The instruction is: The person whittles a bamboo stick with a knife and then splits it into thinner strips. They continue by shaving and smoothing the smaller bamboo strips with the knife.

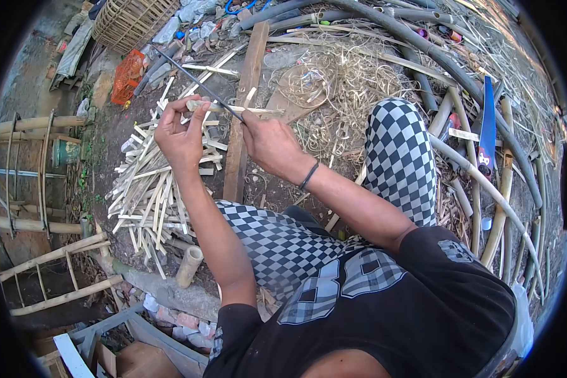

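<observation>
My left hand [181, 134] is closed around one end of a pale split bamboo strip [236, 109], which points right across a brown wooden plank [236, 148]. In my right hand [271, 145], fingers wrapped, is the lower end of a long thin dark rod-like tool [198, 83]. It slants up and left from my fist, crossing over the strip; whether it carries a blade I cannot tell, as the gripped end is hidden. Left of the plank, under my left arm, lies a heap of cut bamboo strips [151, 195]. Curly bamboo shavings [353, 82] cover the ground beyond my right hand.
A saw with a blue blade [487, 120] leans among bamboo poles [479, 173] on the right. An orange plastic crate [128, 77] and a woven basket [132, 24] stand at upper left. A short bamboo tube [189, 266] sits below the strip heap.
</observation>
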A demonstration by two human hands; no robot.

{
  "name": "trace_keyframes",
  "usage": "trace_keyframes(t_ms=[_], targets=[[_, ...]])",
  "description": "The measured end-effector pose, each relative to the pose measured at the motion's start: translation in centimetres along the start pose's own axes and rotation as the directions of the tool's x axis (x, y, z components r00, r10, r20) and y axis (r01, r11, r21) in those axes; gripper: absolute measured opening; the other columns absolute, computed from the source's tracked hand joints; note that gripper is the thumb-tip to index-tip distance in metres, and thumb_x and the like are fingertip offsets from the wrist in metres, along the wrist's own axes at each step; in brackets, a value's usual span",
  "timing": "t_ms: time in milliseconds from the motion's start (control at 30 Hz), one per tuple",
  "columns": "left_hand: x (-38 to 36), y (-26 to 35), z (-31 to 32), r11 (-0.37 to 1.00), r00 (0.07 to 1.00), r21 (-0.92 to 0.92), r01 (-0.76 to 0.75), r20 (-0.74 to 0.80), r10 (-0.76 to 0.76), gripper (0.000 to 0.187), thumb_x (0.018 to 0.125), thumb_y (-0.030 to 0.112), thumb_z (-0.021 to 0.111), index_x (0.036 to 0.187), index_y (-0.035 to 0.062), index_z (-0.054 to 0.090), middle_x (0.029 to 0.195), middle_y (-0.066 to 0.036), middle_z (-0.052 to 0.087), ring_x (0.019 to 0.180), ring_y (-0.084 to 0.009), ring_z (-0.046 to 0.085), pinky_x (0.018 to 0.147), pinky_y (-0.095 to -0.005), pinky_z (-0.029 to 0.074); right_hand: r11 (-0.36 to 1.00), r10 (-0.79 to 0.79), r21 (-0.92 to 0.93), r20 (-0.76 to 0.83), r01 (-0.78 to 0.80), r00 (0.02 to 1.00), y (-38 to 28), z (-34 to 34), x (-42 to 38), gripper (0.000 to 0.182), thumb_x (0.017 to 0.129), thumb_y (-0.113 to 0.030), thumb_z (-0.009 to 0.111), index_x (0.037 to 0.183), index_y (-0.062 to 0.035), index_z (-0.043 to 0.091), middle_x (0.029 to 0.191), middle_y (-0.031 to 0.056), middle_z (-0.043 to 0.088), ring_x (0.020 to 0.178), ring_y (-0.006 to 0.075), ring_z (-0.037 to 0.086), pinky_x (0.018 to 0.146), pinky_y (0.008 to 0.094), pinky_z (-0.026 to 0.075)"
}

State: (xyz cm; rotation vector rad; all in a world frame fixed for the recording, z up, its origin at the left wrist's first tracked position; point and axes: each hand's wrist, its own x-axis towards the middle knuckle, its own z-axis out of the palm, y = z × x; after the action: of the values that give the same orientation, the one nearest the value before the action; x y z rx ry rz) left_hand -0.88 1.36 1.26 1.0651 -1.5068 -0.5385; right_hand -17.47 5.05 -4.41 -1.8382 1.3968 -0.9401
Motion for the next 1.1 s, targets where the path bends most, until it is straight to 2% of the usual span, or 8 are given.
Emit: trace_keyframes(t_ms=[100, 167, 500, 567, 700, 933, 1033, 1100], targets=[[0.0, -0.3, -0.6, 1.0, 1.0, 0.009, -0.011, -0.001, 0.011, 0.021, 0.079, -0.008, 0.075, 0.096, -0.0043, 0.062, 0.099, -0.012, 0.068, 0.093, -0.0134, 0.062, 0.082, -0.024, 0.051, 0.989, -0.106, 0.086, -0.144, 0.12, 0.984, 4.0, 3.4, 0.2, 0.022, 0.094, -0.019, 0.051, 0.103, 0.0003, 0.055, 0.071, 0.0267, 0.064, 0.07, 0.0468, 0.064, 0.065, 0.0567, 0.051], [0.0, 0.0, -0.9, 0.997, 0.998, 0.049, 0.057, -0.013, -0.057, 0.021, 0.079, -0.008, 0.075, 0.095, -0.004, 0.063, 0.099, -0.012, 0.068, 0.092, -0.0133, 0.062, 0.082, -0.0241, 0.051, 0.989, 0.146, -0.017, 0.017, -0.146, 0.989, 9.8, 6.1, 1.0, 0.018, 0.089, -0.014, 0.052, 0.102, -0.0016, 0.055, 0.079, 0.0292, 0.065, 0.075, 0.0462, 0.065, 0.068, 0.0551, 0.052], [0.4, -0.6, -1.5, 0.999, 0.999, -0.025, 0.047, -0.019, -0.047, 0.022, 0.079, -0.006, 0.076, 0.096, -0.004, 0.063, 0.096, -0.011, 0.067, 0.091, -0.0141, 0.063, 0.08, -0.0254, 0.054, 0.997, -0.024, 0.079, -0.024, 0.026, 0.999, 3.0, 4.1, 0.9, 0.021, 0.094, -0.017, 0.048, 0.106, -0.0003, 0.053, 0.069, 0.029, 0.062, 0.071, 0.0477, 0.064, 0.069, 0.0551, 0.052], [0.4, -0.8, -1.8, 0.999, 0.999, -0.008, 0.034, 0.001, -0.034, 0.021, 0.08, -0.006, 0.075, 0.096, -0.0037, 0.063, 0.097, -0.011, 0.067, 0.091, -0.014, 0.063, 0.08, -0.0249, 0.054, 0.982, 0.191, -0.02, 0.071, -0.19, 0.979, 7.9, 7.0, 1.2, 0.022, 0.091, -0.014, 0.049, 0.107, -0.001, 0.056, 0.078, 0.0287, 0.065, 0.076, 0.0473, 0.066, 0.069, 0.0548, 0.054], [0.3, -1.6, -3.1, 0.996, 0.996, -0.046, 0.081, -0.039, -0.083, 0.019, 0.082, -0.003, 0.074, 0.097, -0.0035, 0.063, 0.097, -0.011, 0.067, 0.091, -0.0146, 0.063, 0.08, -0.0264, 0.057, 0.967, 0.228, -0.134, 0.074, -0.217, 0.971, 10.9, 8.5, 2.2, 0.025, 0.089, -0.011, 0.048, 0.109, 0.0001, 0.058, 0.08, 0.0265, 0.067, 0.079, 0.0464, 0.067, 0.072, 0.0554, 0.054], [0.3, -0.7, -2.1, 0.993, 0.991, -0.04, 0.112, -0.064, -0.114, 0.018, 0.083, -0.004, 0.073, 0.098, -0.0047, 0.063, 0.097, -0.013, 0.067, 0.091, -0.0152, 0.064, 0.08, -0.0269, 0.057, 1.0, 0.014, 0.003, 0.041, -0.014, 0.999, 1.8, 3.6, 1.4, 0.019, 0.089, -0.014, 0.053, 0.103, -0.0017, 0.058, 0.083, 0.0253, 0.068, 0.079, 0.0444, 0.067, 0.068, 0.0514, 0.055], [0.6, -1.0, -2.3, 0.999, 0.999, -0.008, 0.043, -0.028, -0.044, 0.018, 0.083, -0.004, 0.073, 0.098, -0.005, 0.062, 0.097, -0.013, 0.067, 0.092, -0.0153, 0.064, 0.08, -0.0273, 0.057, 0.999, -0.034, 0.009, -0.091, 0.035, 0.995, 8.8, 8.5, 1.5, 0.018, 0.09, -0.016, 0.054, 0.102, -0.0024, 0.058, 0.083, 0.0253, 0.068, 0.08, 0.0446, 0.067, 0.069, 0.0516, 0.055], [0.1, -0.6, -2.7, 0.996, 0.994, -0.022, 0.086, -0.066, -0.087, 0.018, 0.083, -0.004, 0.073, 0.098, -0.0051, 0.062, 0.097, -0.012, 0.067, 0.092, -0.0155, 0.064, 0.081, -0.0272, 0.057, 0.958, 0.275, -0.096, 0.036, -0.27, 0.961, 14.1, 9.7, 1.6, 0.02, 0.091, -0.015, 0.053, 0.104, -0.0023, 0.058, 0.084, 0.025, 0.068, 0.081, 0.0445, 0.067, 0.07, 0.0513, 0.055]])
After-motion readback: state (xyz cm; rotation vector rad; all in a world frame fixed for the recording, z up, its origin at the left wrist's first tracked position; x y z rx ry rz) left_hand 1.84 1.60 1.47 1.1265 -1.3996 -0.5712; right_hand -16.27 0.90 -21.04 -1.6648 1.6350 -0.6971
